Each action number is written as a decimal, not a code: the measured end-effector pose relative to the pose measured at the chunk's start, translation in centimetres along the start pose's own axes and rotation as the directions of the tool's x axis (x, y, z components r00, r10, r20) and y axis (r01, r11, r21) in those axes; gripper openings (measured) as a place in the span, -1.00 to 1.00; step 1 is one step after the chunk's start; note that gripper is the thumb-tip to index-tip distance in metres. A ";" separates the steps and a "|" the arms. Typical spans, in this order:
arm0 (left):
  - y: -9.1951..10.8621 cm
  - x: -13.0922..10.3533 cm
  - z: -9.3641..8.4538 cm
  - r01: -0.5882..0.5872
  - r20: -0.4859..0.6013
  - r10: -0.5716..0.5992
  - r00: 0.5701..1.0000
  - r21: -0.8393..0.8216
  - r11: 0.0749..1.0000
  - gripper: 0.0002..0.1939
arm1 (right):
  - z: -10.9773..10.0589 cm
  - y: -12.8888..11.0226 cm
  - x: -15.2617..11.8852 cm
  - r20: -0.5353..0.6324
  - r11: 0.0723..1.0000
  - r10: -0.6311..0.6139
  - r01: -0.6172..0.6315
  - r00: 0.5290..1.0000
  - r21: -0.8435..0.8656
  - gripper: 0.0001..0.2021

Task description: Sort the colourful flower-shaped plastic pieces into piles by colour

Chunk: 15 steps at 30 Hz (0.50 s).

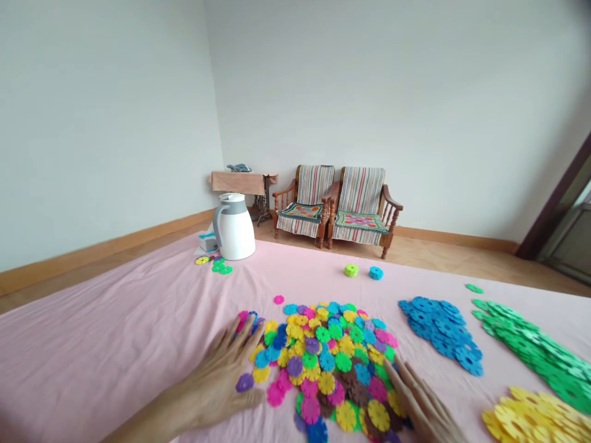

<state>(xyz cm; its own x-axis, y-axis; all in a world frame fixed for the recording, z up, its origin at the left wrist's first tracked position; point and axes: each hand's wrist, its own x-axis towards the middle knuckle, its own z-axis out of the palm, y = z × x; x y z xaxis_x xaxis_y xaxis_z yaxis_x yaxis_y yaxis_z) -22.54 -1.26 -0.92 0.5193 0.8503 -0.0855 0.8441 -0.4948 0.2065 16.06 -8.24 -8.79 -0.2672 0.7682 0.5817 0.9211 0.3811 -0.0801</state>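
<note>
One mixed pile [327,363] of flower-shaped discs, too many to count, on pink cloth [138,332], between person's two hands. Left hand [231,369] wide, fingers spread, touching discs at pile's left edge. Right hand [422,397] open, fingers straight, close together, at pile's right edge. Farther right, three one-colour piles: blue pile [441,332], green pile [535,344], yellow pile [540,418]. Beyond mixed pile, one pink disc [279,299], two small stacks: lime stack [351,271], blue stack [376,273]. Far left, one jug [239,237]. Near wall, two chairs [362,191].

A home room: cushioned wooden armchairs [362,191], draped side table [237,183]
</note>
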 end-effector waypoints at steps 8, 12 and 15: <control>4.1 2.6 0.4 -0.132 0.019 0.134 0.991 -0.080 0.988 -0.16 | 0.9 -3.7 5.2 0.253 0.992 0.004 -0.035 0.967 0.120 -0.32; 4.3 3.1 0.6 -0.228 0.000 0.231 0.973 -0.143 0.963 -0.15 | 0.3 -5.4 6.5 0.308 0.975 -0.049 -0.021 0.950 0.220 -0.40; 4.1 3.6 0.2 -0.230 -0.048 0.225 0.973 -0.181 0.956 -0.17 | -0.5 -5.6 7.4 0.269 0.960 -0.065 -0.013 0.961 0.278 -0.47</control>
<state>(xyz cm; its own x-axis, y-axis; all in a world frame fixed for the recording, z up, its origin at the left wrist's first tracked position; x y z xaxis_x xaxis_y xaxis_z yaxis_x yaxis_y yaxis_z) -17.18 -0.24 -0.59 0.6887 0.7249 0.0102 0.6637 -0.6361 0.3935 9.08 -4.93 -3.57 -0.3927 0.8517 0.3469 0.8092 0.4992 -0.3097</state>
